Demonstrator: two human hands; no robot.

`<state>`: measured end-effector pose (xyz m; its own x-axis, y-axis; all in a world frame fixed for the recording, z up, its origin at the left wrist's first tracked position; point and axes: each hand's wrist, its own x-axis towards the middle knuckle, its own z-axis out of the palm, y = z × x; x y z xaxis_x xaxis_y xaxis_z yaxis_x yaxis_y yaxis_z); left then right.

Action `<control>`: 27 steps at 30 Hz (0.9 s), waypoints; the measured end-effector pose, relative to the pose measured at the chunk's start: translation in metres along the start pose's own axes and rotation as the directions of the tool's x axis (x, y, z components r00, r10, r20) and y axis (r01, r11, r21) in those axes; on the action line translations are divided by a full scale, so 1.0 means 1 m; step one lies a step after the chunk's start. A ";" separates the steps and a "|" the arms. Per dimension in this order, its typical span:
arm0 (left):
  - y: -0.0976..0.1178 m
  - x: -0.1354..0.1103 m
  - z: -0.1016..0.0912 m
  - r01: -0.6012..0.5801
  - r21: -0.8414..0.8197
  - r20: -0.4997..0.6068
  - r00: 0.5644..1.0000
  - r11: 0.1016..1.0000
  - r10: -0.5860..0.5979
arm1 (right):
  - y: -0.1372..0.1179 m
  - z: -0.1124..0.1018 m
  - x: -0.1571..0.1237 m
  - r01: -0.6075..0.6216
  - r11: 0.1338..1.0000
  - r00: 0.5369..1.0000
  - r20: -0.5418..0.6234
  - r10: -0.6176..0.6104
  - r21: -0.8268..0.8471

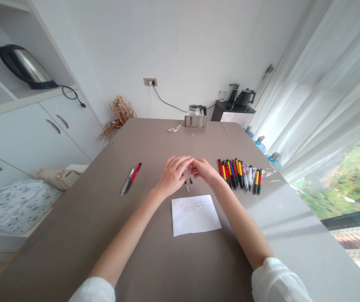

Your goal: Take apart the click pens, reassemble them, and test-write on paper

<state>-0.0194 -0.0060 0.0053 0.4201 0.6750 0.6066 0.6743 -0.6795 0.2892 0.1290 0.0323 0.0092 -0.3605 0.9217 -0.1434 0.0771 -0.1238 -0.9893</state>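
My left hand and my right hand meet above the brown table, fingers closed together on a small clear pen held between them. Its dark tip shows just below the fingers. A white sheet of paper with a few written lines lies on the table right below the hands. A row of several red, yellow, blue and white pens lies to the right of my right hand. Two pens, one grey and one red, lie to the left of my left hand.
A phone stands propped at the table's far edge, with a small red-and-white object beside it. White cabinets with a kettle are on the left. Another kettle set stands on a side table by the curtains.
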 end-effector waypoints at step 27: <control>0.000 0.011 -0.017 0.335 -0.730 -0.037 0.850 0.595 -0.525 | -0.006 0.011 -0.005 0.045 0.921 0.997 0.080 -0.015 -0.387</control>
<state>-0.0253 -0.0038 0.0243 -0.0194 0.9199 0.3917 0.0985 -0.3881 0.9163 0.1203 0.0248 0.0153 -0.4346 0.8912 -0.1301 0.4144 0.0697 -0.9074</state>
